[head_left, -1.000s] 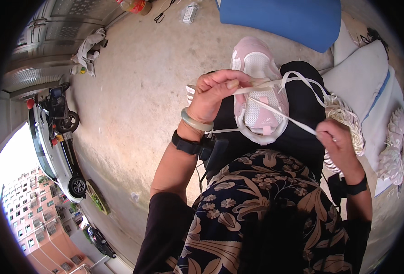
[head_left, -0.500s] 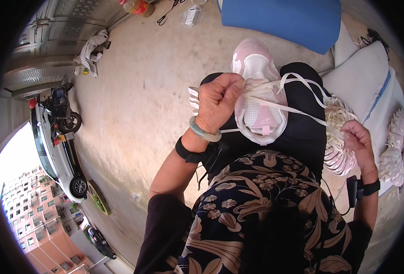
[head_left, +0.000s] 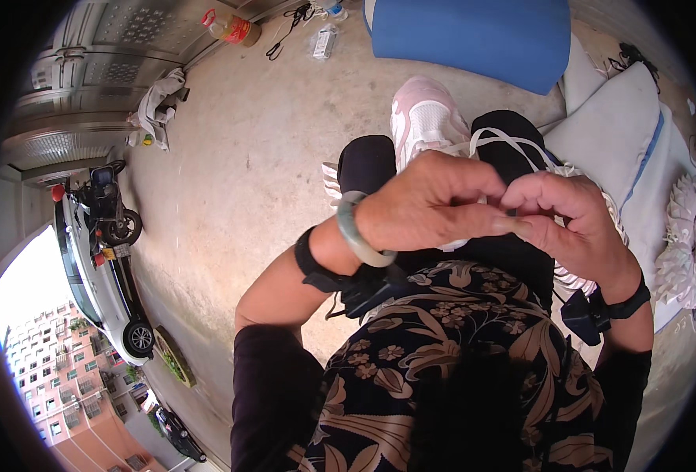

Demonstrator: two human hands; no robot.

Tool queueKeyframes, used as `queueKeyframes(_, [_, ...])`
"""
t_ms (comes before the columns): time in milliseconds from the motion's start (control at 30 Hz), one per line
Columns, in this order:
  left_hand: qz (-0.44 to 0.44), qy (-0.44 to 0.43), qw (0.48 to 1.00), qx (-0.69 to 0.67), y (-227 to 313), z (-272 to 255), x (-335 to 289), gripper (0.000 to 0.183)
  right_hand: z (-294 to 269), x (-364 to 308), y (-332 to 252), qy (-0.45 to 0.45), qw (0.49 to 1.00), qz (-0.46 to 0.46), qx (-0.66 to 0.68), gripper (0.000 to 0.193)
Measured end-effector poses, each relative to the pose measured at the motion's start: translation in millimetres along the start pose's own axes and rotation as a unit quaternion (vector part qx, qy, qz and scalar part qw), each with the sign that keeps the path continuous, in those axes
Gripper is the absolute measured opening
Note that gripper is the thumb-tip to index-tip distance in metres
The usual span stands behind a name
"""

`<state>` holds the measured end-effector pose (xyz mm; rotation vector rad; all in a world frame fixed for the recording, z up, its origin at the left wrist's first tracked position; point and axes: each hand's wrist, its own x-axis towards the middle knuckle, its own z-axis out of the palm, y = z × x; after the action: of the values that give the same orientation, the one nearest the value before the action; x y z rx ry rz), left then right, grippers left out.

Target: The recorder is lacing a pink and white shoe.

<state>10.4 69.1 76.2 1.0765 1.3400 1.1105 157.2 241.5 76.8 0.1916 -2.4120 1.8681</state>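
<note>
A pink and white sneaker rests on my lap between my black-trousered knees, toe pointing away; my hands cover much of it. A pale flat shoelace loops from it over the right knee. Above the shoe, my left hand and my right hand meet at the thumb tips, fingers curled and closed. My right fingers seem pinched on the shoelace, though its end is hidden by them. Whatever my left fingers pinch cannot be made out. A jade-coloured bangle circles my left wrist.
Bunched white pieces stand at the right, beside pale sheets. A blue padded roll lies ahead. A bottle, black scissors and a small plastic packet are on the concrete floor. A motorbike and white car stand left.
My right hand has swung left and up from beside the white bundle to meet my left hand. The left hand has left the shoe's laces and moved right and nearer.
</note>
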Motion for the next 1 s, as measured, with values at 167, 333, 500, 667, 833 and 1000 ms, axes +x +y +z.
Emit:
queueKeyframes(167, [0.033, 0.117, 0.982, 0.141, -7.7, -24.8, -36.0, 0.009, 0.1, 4.1, 34.0, -0.007, 0.999, 0.042, -0.024, 0.008])
queueKeyframes(333, [-0.018, 0.286, 0.907, 0.309, -22.7, -51.6, -70.7, 0.005, 10.2, 13.1, 51.4, -0.019, 0.998, 0.062, -0.018, 0.008])
queueKeyframes(500, [-0.125, 0.33, 0.665, 0.659, -47.4, -59.0, -84.4, 0.014, 21.6, 25.3, 61.9, -0.035, 0.994, 0.104, 0.003, 0.007])
queueKeyframes(667, [0.14, 0.32, 0.865, 0.36, -52.2, -17.5, -41.3, 0.021, 44.7, 33.1, 64.4, -0.019, 0.999, 0.031, 0.022, 0.004])
queueKeyframes(833, [0.027, 0.242, 0.969, 0.052, -49.3, 8.8, -16.3, 0.015, 44.9, 41.9, 45.4, 0.017, 0.998, 0.057, 0.031, 0.008])
queueKeyframes(1000, [-0.017, 0.198, 0.98, 0.015, -58.6, 2.1, -20.4, 0.013, 38.7, 33.9, 62.0, 0.001, 0.997, 0.054, 0.05, 0.007])
